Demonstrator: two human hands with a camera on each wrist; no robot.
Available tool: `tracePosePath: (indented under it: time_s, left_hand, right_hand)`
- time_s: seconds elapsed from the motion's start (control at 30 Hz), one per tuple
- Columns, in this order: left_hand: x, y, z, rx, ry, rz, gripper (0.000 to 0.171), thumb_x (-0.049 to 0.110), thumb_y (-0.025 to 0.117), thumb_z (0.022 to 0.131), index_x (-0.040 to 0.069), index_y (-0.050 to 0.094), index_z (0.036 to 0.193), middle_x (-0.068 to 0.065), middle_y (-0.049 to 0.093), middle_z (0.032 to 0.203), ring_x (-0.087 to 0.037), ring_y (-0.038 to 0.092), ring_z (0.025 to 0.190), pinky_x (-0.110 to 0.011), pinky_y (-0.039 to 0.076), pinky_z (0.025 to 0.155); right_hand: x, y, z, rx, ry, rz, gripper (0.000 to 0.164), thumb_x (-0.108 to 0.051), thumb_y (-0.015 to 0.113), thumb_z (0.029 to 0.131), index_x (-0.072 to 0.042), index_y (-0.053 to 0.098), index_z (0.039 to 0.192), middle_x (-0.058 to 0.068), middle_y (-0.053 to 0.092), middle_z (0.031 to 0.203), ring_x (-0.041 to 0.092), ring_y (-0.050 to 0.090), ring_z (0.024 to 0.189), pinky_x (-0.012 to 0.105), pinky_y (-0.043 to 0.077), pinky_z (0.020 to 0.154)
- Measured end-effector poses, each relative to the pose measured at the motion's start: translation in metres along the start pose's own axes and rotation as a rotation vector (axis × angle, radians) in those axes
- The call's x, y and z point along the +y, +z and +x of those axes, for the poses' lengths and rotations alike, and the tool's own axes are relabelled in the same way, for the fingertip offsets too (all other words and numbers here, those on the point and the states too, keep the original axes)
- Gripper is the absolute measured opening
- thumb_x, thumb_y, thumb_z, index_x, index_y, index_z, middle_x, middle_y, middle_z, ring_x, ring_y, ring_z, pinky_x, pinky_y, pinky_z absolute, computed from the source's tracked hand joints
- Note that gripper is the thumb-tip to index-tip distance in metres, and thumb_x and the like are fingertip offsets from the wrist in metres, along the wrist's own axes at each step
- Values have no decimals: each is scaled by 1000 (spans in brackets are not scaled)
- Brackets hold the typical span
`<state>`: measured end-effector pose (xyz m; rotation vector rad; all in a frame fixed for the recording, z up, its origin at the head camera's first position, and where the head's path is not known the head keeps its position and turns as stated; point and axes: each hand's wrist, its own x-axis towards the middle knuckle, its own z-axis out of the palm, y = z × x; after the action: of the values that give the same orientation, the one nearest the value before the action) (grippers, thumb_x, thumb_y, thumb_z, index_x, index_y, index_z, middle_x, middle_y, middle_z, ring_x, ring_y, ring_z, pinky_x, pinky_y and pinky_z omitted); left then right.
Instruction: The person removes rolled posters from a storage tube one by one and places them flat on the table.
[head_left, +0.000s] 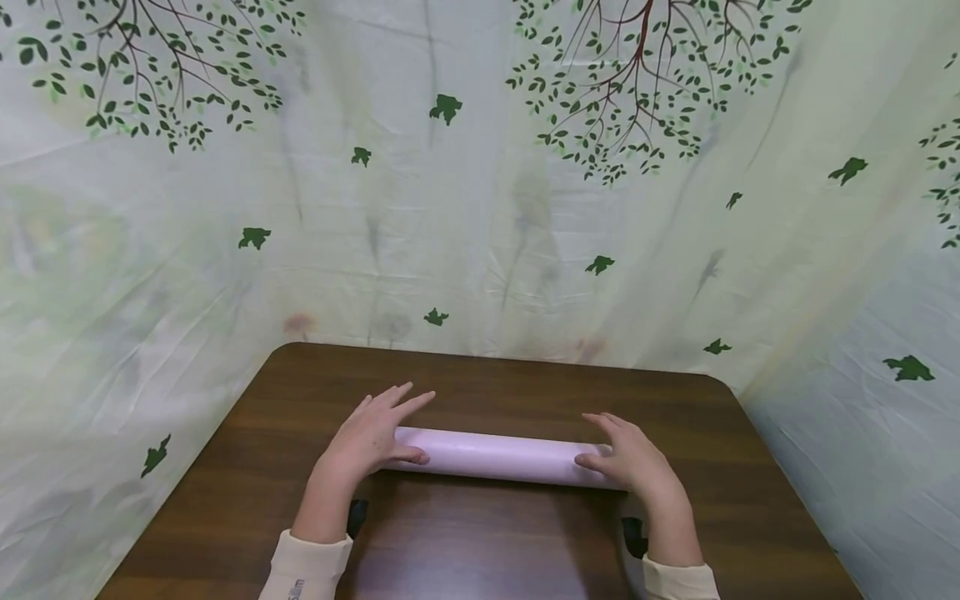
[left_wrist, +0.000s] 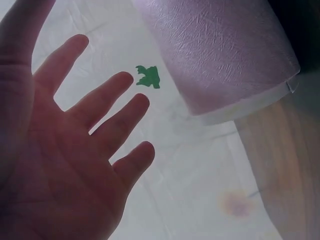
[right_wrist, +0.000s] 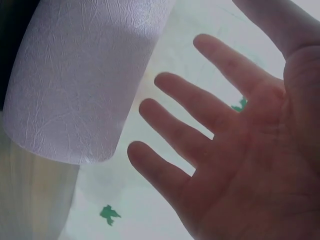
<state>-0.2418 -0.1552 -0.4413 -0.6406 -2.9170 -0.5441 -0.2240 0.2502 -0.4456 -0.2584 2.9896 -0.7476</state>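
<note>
A pale lilac roll (head_left: 487, 456) lies crosswise on the brown table, long and cylindrical. My left hand (head_left: 371, 437) is at its left end, fingers spread and thumb in front of the roll's surface. At the right end is my right hand (head_left: 633, 458), also with fingers apart. The left wrist view shows the open palm (left_wrist: 65, 160) beside the roll's textured end (left_wrist: 225, 55), with a gap between the fingers and it. In the right wrist view, the fingers likewise stand apart from the roll (right_wrist: 85, 80). Whether either thumb touches it, I cannot tell.
The wooden table (head_left: 480, 533) has rounded far corners. Behind it and at both sides hangs a pale curtain (head_left: 480, 250) printed with branches and green leaves. Dark bands (head_left: 357, 518) show at the wrists, below the cream sleeves (head_left: 307, 562).
</note>
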Motion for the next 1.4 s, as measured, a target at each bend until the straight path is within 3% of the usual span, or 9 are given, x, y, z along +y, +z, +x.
tracePosePath:
  time_s: [0.17,0.33,0.5,0.67,0.9,1.4]
  left_hand:
    - [-4,3,3,-54,-6,-15,94,41,89,68,26,47,150,-15,42,155,-39,43,140,-59,33,112]
    - [-11,6,4,-118,-63,-57,86,31,90,71,26,50,147,-12,43,154,-41,45,137,-58,45,100]
    - [-15,8,5,-153,-100,-77,80,25,89,73,26,54,145,-10,50,148,-36,49,134,-56,47,98]
    - [-16,9,8,-168,-114,-96,74,21,88,74,27,57,141,-6,56,142,-32,53,131,-54,46,100]
    - [-19,12,11,-170,-143,-133,67,15,87,75,28,62,136,-4,61,138,-29,55,129,-51,47,101]
    - [-18,15,18,-157,-177,-126,48,13,86,76,25,73,121,1,69,121,-24,62,116,-47,50,96]
  right_hand:
    - [0,0,0,-21,-2,-4,74,-38,82,79,-21,52,144,11,52,148,38,46,138,58,41,103]
    - [3,-1,0,-37,14,0,71,-31,85,76,-20,57,140,8,57,142,36,49,134,56,43,102]
    - [6,0,1,-58,27,-6,65,-25,86,75,-18,61,135,7,60,138,36,51,132,55,42,102]
    - [7,2,2,-75,65,3,54,-18,85,77,-18,67,128,7,64,132,33,55,127,53,44,100]
    - [5,3,2,-47,44,-40,43,-11,83,76,-22,72,116,5,69,122,30,60,117,51,47,95]
    - [6,5,8,-30,70,-43,41,-11,84,76,-22,73,114,6,69,122,29,61,116,50,47,95]
